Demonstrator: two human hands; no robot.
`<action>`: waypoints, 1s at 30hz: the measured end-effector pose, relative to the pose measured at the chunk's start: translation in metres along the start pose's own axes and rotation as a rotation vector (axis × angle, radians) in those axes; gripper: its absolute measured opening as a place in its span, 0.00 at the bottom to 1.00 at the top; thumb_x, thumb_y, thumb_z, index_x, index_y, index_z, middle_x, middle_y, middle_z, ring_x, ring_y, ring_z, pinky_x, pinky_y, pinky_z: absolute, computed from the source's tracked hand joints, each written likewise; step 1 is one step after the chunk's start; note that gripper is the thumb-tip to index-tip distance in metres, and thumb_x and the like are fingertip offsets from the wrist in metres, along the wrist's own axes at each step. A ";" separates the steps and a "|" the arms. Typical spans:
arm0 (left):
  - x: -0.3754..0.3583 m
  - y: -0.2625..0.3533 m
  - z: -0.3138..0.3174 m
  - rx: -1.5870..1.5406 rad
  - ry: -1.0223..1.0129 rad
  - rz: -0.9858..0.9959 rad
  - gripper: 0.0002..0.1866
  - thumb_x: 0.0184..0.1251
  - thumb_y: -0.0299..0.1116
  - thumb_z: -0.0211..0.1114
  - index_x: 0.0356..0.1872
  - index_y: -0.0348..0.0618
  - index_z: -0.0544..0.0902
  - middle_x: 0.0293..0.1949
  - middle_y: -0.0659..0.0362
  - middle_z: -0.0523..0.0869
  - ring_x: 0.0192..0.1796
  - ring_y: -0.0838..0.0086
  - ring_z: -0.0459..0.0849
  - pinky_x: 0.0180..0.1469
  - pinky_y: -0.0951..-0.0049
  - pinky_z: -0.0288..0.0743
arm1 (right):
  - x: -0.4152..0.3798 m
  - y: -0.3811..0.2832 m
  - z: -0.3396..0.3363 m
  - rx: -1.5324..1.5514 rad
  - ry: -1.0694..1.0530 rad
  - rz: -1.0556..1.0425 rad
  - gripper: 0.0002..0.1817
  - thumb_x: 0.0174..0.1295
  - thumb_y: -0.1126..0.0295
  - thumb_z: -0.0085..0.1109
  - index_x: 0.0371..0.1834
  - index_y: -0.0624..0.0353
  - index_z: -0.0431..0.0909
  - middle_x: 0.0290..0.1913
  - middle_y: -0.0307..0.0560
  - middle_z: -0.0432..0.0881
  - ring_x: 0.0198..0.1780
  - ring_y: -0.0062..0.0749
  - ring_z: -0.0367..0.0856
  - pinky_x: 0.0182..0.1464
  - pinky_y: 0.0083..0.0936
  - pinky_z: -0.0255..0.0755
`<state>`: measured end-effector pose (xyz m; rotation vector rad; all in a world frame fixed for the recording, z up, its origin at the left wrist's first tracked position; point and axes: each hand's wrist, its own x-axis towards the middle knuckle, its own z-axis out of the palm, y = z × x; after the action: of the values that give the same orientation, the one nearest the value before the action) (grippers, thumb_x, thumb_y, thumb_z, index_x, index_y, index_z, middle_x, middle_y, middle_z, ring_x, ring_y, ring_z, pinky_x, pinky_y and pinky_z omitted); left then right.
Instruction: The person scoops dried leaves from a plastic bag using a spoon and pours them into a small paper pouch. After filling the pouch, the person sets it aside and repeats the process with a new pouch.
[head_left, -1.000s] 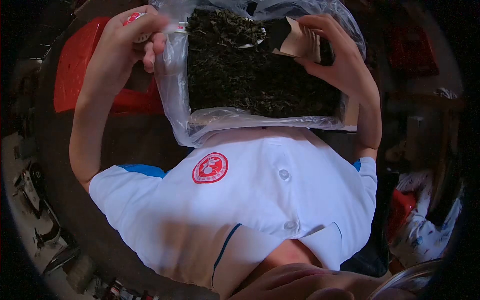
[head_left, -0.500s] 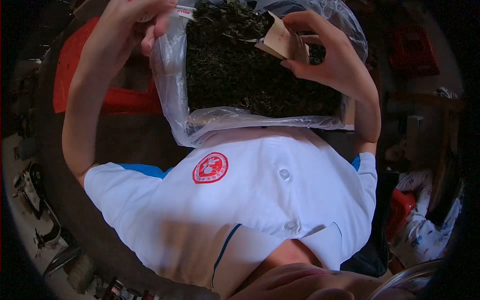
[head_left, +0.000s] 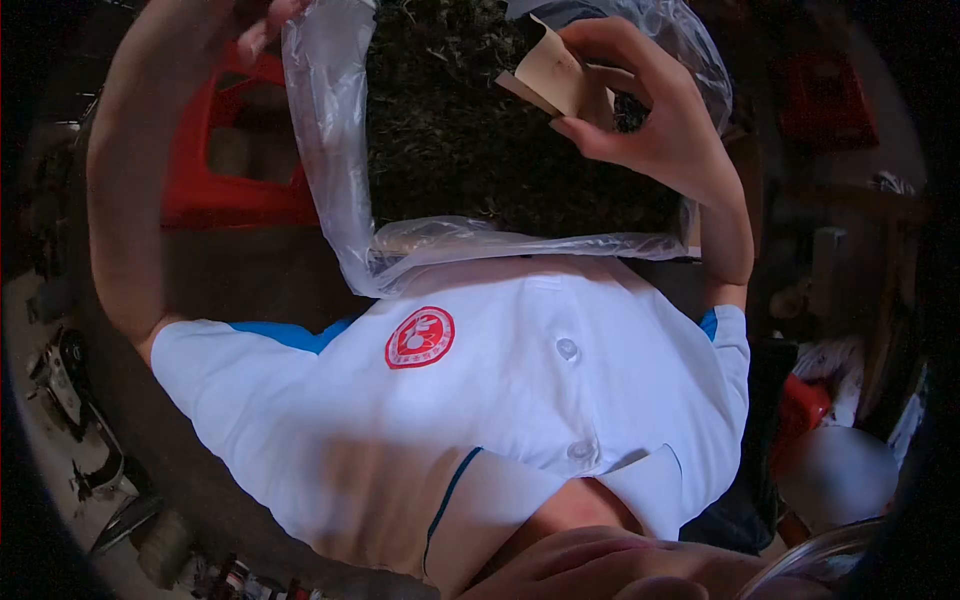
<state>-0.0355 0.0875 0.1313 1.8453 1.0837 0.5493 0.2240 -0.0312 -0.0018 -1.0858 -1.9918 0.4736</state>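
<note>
My right hand holds a small brown paper packet between thumb and fingers, with its open end facing left. Below it lies a mass of dark dried leaves, like tea. A clear plastic liner edges the leaves and folds over the near side, close to my white shirt. My left hand is at the upper left, beside the liner's left edge. The top of the frame cuts most of it off, and what its fingers hold, if anything, is hidden.
A red plastic stool stands left of the liner. A red crate is at the far right. Dark metal equipment shows at the lower left, and a red object at the lower right.
My left hand has moved up and left, away from the leaves, partly out of frame. My right hand stays nearly in place with the packet; the light-coloured tip at its mouth no longer shows.
</note>
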 end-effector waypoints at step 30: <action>0.008 0.064 0.016 0.455 0.050 -0.056 0.08 0.54 0.28 0.64 0.19 0.39 0.79 0.12 0.62 0.75 0.10 0.83 0.69 0.11 0.82 0.58 | 0.003 -0.022 0.004 0.065 0.060 0.148 0.29 0.53 0.71 0.72 0.57 0.64 0.69 0.52 0.52 0.76 0.56 0.35 0.77 0.58 0.29 0.74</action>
<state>0.0090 0.0736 0.1782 2.1892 1.3747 0.3333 0.2085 -0.0412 0.0117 -1.1980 -1.8392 0.5726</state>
